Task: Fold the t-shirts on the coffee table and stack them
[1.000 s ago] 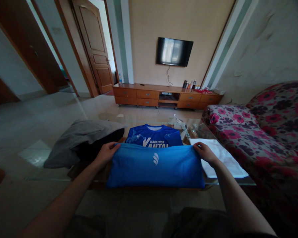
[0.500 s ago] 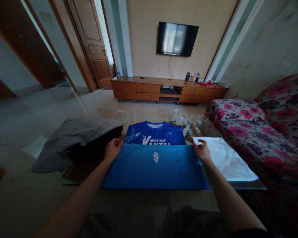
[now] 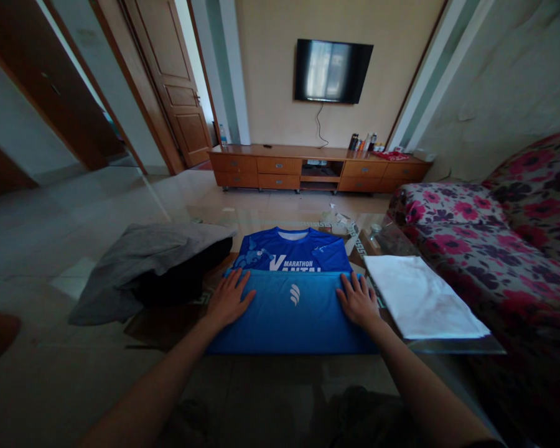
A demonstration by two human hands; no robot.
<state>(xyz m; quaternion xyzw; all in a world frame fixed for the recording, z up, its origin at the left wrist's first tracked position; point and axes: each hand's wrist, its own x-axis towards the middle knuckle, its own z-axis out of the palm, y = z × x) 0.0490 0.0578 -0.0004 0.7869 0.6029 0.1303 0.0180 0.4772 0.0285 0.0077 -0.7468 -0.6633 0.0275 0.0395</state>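
A blue marathon shirt (image 3: 293, 292) lies on a glass coffee table (image 3: 448, 345), its lower half folded up over the printed chest. My left hand (image 3: 228, 300) rests flat on the left side of the folded part, fingers spread. On the right side of the fold my right hand (image 3: 357, 300) also lies flat and open. Neither hand grips the cloth.
A grey and black heap of clothes (image 3: 144, 267) lies left of the shirt. A folded white garment (image 3: 420, 302) lies to its right. A floral sofa (image 3: 494, 236) stands at the right. A wooden TV cabinet (image 3: 317, 171) and wall TV (image 3: 332, 70) are at the far wall.
Both hands let go of the fold's upper corners and moved inward, now lying flat on the folded shirt. The fold has settled onto the table.
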